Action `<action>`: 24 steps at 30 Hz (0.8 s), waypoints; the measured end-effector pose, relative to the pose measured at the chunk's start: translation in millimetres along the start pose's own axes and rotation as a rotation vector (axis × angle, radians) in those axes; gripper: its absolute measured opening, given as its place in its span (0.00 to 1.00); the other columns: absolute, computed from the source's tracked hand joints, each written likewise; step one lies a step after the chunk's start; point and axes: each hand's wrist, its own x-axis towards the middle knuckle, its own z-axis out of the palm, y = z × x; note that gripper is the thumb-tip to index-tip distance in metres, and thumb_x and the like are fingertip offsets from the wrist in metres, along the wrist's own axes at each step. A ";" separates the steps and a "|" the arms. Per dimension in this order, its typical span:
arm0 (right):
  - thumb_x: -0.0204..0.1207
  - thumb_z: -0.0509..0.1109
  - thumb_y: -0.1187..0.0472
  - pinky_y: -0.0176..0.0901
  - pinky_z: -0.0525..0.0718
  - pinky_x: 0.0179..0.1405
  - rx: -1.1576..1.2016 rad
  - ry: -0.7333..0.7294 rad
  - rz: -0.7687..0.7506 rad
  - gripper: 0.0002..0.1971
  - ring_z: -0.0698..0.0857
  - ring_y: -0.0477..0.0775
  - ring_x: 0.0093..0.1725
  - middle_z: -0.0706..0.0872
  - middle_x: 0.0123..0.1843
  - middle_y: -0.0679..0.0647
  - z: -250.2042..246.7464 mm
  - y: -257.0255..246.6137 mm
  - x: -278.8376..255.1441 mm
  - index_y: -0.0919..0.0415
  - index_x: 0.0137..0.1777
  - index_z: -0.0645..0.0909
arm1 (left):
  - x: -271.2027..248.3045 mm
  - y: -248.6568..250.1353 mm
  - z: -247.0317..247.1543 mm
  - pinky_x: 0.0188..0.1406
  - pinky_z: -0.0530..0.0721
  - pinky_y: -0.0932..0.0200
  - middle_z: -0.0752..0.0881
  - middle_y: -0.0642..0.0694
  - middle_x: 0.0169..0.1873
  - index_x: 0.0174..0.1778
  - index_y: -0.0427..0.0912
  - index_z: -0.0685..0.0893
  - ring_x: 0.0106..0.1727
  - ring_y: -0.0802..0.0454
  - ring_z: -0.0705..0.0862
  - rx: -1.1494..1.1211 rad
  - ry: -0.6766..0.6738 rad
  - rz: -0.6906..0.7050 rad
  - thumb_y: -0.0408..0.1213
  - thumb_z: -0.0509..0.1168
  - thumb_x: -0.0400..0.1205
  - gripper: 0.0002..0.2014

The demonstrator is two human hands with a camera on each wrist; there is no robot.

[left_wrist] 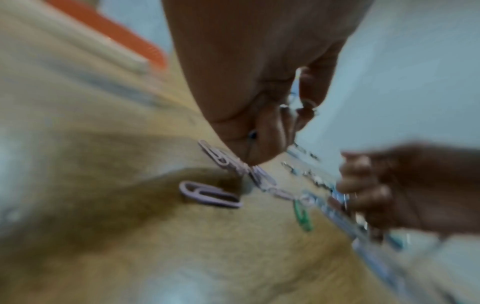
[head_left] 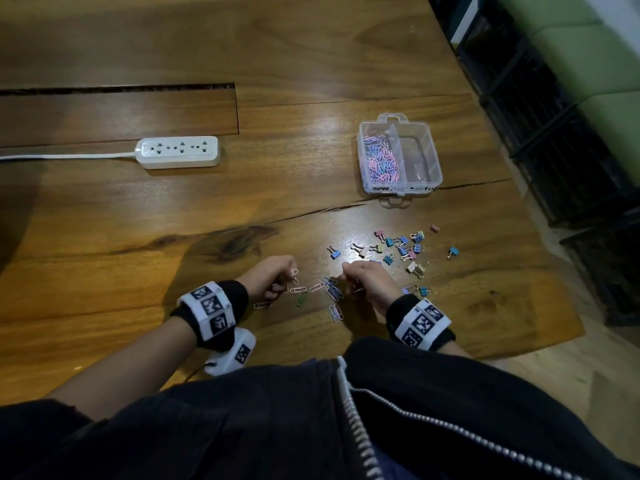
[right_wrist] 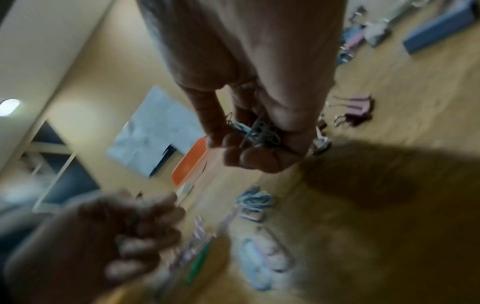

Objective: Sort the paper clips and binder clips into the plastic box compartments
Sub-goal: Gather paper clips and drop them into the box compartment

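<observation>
Left hand: fingers are curled and pinched on pale paper clips, low over the surface
Right hand: fingers are closed round a small bundle of blue and grey paper clips, as seen in the right wrist view
Loose paper clips: a scatter is left between the two hands, one green clip among them
Binder clips: a cluster is spread to the right, just beyond the right hand, none yet boxed
Plastic box: it is set far right, well apart from the hands; its left compartment is filled with paper clips, its right one looks bare
Risk, spilling: thin wire clips are likely to slip from a full fist during the carry to the box
Risk, tangling: looped wires are likely to hook together and drag extras along
Risk, mixing: a stray drop over the low divider would put clips in the wrong side
Materials: coated bent wire, smooth and light; folded metal clips with wire handles; clear rigid plastic; glossy grained wood
</observation>
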 end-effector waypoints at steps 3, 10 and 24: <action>0.81 0.55 0.67 0.33 0.71 0.30 -0.119 -0.102 -0.021 0.12 0.74 0.45 0.30 0.77 0.32 0.50 3.3 4.4 -3.5 0.59 0.40 0.77 | -6.9 1.2 -8.5 0.11 0.60 0.73 0.73 0.50 0.18 0.27 0.40 0.69 0.14 0.60 0.66 -0.425 -0.121 0.001 0.36 0.57 0.64 0.05; 0.78 0.52 0.72 0.33 0.70 0.22 0.009 -0.094 -0.034 0.15 0.73 0.46 0.25 0.78 0.30 0.51 0.7 0.8 -5.3 0.53 0.48 0.75 | -11.7 5.4 -20.2 0.11 0.65 0.73 0.74 0.50 0.24 0.36 0.42 0.76 0.16 0.63 0.70 0.001 0.123 -0.045 0.34 0.53 0.86 0.13; 0.75 0.67 0.54 0.34 0.72 0.35 -0.466 0.055 -0.177 0.09 0.74 0.46 0.37 0.74 0.38 0.48 7.4 9.3 2.5 0.59 0.42 0.72 | -22.4 -22.7 -30.2 0.36 0.70 0.63 0.76 0.52 0.36 0.33 0.51 0.73 0.40 0.54 0.74 0.959 0.038 0.014 0.45 0.63 0.80 0.11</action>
